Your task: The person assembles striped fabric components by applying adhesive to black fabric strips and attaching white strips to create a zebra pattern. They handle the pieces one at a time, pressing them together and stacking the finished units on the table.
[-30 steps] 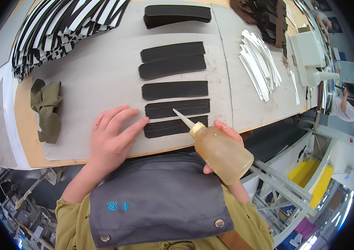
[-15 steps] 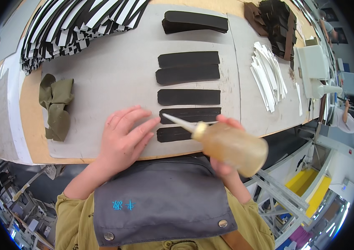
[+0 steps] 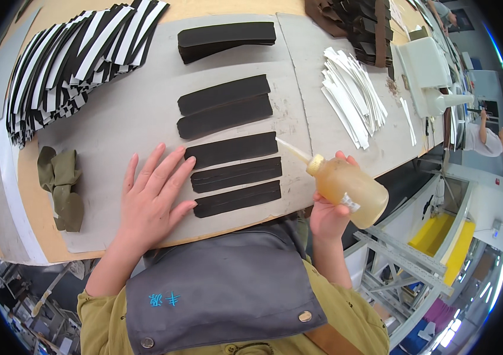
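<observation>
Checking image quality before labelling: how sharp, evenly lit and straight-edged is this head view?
Head view: even light, soft shadows; dark strips and left hand sharp; table edge bows near the rim; glue bottle in the right hand is crisp; corners vignetted black.

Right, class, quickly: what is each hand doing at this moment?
Left hand: open, flat on the grey mat, fingers spread beside the dark strips.
Right hand: closed around the glue bottle.

lighting is bright, even and diffuse, with only soft, faint shadows beneath the flat left hand (image 3: pixel 152 198). the frame is sharp at centre. fisheye distortion bends the pale grey work mat (image 3: pixel 127 118) edges; a black vignette rings the rim.
</observation>
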The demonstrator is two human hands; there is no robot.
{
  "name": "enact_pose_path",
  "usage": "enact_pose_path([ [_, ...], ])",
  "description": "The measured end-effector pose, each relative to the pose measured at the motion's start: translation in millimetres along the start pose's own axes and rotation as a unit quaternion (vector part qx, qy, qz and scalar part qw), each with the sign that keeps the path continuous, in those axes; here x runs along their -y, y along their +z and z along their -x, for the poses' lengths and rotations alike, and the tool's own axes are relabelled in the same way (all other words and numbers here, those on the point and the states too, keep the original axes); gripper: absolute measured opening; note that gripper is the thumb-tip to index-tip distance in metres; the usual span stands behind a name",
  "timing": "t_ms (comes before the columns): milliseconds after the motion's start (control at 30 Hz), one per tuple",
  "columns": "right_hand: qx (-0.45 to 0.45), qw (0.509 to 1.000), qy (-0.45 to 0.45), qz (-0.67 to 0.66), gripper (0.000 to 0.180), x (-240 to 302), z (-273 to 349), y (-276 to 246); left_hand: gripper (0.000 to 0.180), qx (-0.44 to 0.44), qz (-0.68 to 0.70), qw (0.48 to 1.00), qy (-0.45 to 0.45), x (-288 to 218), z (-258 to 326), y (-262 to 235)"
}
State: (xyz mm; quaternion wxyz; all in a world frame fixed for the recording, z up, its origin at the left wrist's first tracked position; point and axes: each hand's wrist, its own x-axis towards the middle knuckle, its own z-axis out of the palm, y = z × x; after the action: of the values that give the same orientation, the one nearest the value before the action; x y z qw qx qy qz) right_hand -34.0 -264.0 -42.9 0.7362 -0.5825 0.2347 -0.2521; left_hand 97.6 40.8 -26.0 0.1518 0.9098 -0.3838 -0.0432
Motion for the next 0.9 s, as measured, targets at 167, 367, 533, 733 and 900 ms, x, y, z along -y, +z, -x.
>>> enact_pose_path([
  [167,-0.010,0.995,-0.031,0.097,0.125,2,2,7,0.044,-0.052,0.029,0.998,0.003,5,4,4],
  [367,0.036,0.977,-0.110,0.177,0.119,-5,2,1,0.034,-0.072,0.041,0.997,0.000,4,2,4],
  [533,0.052,0.952,-0.185,0.239,0.117,-10,3,4,0.035,-0.073,0.055,0.996,0.002,3,0,2],
  [733,0.105,0.953,-0.184,0.217,0.114,-14,7,14,0.039,-0.084,0.064,0.994,0.009,5,-1,3],
  [900,0.176,0.944,-0.186,0.209,0.111,-14,8,28,0.038,-0.098,0.060,0.993,0.014,5,0,3],
])
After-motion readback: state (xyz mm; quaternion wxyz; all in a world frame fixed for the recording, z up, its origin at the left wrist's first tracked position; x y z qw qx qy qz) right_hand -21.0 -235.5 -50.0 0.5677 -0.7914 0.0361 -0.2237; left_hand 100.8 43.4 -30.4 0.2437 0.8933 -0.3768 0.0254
